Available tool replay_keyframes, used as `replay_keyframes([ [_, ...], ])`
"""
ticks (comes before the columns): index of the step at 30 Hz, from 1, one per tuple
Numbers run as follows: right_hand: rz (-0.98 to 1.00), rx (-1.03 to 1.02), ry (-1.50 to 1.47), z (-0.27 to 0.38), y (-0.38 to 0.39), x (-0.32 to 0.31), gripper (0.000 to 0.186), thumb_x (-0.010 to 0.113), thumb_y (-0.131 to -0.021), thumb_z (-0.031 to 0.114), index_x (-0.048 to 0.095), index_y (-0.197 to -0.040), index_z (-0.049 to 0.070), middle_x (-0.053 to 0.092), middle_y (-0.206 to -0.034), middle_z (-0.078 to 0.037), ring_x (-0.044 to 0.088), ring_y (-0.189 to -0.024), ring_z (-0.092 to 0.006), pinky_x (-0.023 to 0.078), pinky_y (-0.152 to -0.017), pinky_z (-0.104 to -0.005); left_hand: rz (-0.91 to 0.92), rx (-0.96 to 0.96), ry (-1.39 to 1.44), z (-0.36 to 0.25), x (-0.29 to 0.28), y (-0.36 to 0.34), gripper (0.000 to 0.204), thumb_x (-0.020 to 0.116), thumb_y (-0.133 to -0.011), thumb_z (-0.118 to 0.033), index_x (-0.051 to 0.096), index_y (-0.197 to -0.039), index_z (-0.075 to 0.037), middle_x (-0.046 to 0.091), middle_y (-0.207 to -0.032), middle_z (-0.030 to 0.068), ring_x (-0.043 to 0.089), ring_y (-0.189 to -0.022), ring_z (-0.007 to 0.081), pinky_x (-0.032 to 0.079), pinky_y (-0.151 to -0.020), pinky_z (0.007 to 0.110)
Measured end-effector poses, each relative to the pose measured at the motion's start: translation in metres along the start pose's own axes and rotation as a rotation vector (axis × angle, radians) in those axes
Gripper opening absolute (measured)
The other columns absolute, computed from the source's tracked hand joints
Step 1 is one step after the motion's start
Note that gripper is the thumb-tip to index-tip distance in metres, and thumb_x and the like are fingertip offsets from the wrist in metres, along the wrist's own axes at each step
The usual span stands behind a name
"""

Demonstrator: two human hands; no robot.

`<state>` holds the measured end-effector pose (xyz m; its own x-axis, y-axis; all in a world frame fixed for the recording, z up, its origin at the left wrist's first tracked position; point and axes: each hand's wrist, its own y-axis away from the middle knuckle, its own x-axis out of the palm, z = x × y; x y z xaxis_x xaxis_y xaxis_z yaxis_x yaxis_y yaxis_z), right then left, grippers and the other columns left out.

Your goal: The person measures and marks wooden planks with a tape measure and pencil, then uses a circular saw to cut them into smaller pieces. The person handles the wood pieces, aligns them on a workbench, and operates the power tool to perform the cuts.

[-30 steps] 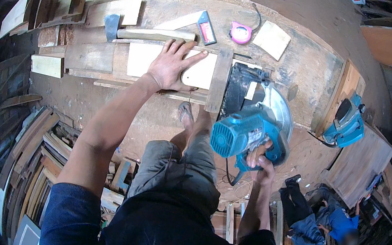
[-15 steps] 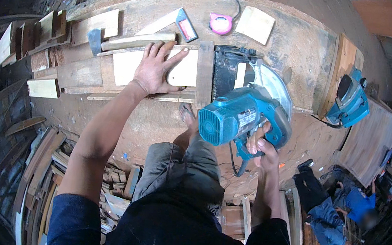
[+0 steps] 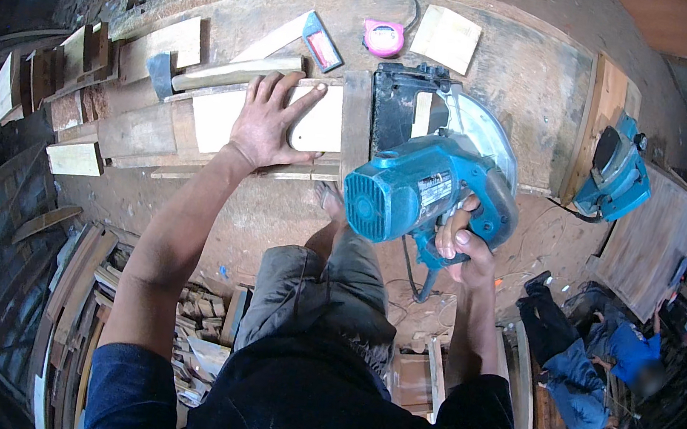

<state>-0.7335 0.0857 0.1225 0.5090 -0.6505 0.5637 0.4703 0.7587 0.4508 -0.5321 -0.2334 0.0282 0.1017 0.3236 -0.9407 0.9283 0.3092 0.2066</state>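
My left hand point(image 3: 270, 127) lies with fingers spread on a pale board point(image 3: 320, 123), pressing it on the workbench. A dark wooden strip point(image 3: 357, 118) crosses the board's right end. My right hand point(image 3: 467, 245) is wrapped round the rear handle of a teal circular saw point(image 3: 402, 189). The saw's black base plate point(image 3: 389, 109) is just right of the strip; whether it touches the wood below I cannot tell. Its metal guard point(image 3: 491, 130) faces right, and the blade is hidden.
On the workbench point(image 3: 536, 110) lie a try square point(image 3: 323, 44), a pink tape measure point(image 3: 383, 39), a pale wood offcut point(image 3: 447, 39) and a hammer point(image 3: 159, 74). A teal electric planer point(image 3: 617, 175) sits at the right end. Another person point(image 3: 574, 363) is at lower right; timber point(image 3: 71, 301) is stacked lower left.
The circular saw in my right hand has shifted slightly forward and looks a little larger, with its base plate farther along the strip. My left hand stays on the board.
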Motion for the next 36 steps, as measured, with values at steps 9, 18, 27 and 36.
replay_keyframes([
  [9,-0.049,0.03,-0.042,0.006,-0.008,0.001,0.047,0.072,-0.083,0.008,0.049,-0.123,0.004,0.055,-0.071,-0.005,0.054,-0.057,-0.0163,0.045,-0.056,-0.0333,-0.024,0.007,-0.002,0.002,0.004,0.0,0.108,0.07,-0.067,-0.078,0.039,-0.158,-0.03,0.038,-0.151,0.0203,0.034,-0.14,0.0447,0.021,-0.118,0.065],
  [18,-0.024,0.023,-0.054,0.011,-0.018,0.005,0.044,0.07,-0.084,0.009,0.049,-0.123,0.005,0.053,-0.07,-0.004,0.053,-0.057,-0.0155,0.044,-0.057,-0.0326,0.021,-0.005,-0.049,0.0,0.001,-0.001,0.107,0.067,-0.069,-0.078,0.036,-0.16,-0.031,0.039,-0.151,0.0218,0.035,-0.139,0.0444,0.021,-0.118,0.064],
  [27,0.005,0.009,-0.054,0.01,-0.024,0.001,0.05,0.071,-0.085,0.009,0.049,-0.129,0.005,0.052,-0.068,-0.003,0.052,-0.056,-0.0156,0.044,-0.057,-0.0329,0.027,-0.006,-0.057,0.001,0.002,-0.002,0.106,0.065,-0.069,-0.079,0.036,-0.16,-0.03,0.038,-0.152,0.0212,0.035,-0.139,0.0437,0.02,-0.118,0.065],
  [36,0.108,-0.038,-0.06,0.01,-0.031,0.0,0.052,0.064,-0.092,0.011,0.045,-0.139,0.002,0.046,-0.066,-0.003,0.051,-0.056,-0.0161,0.046,-0.058,-0.0326,0.03,0.002,-0.051,0.0,-0.001,-0.002,0.106,0.063,-0.071,-0.079,0.034,-0.161,-0.031,0.039,-0.152,0.0219,0.035,-0.139,0.0446,0.021,-0.118,0.064],
])
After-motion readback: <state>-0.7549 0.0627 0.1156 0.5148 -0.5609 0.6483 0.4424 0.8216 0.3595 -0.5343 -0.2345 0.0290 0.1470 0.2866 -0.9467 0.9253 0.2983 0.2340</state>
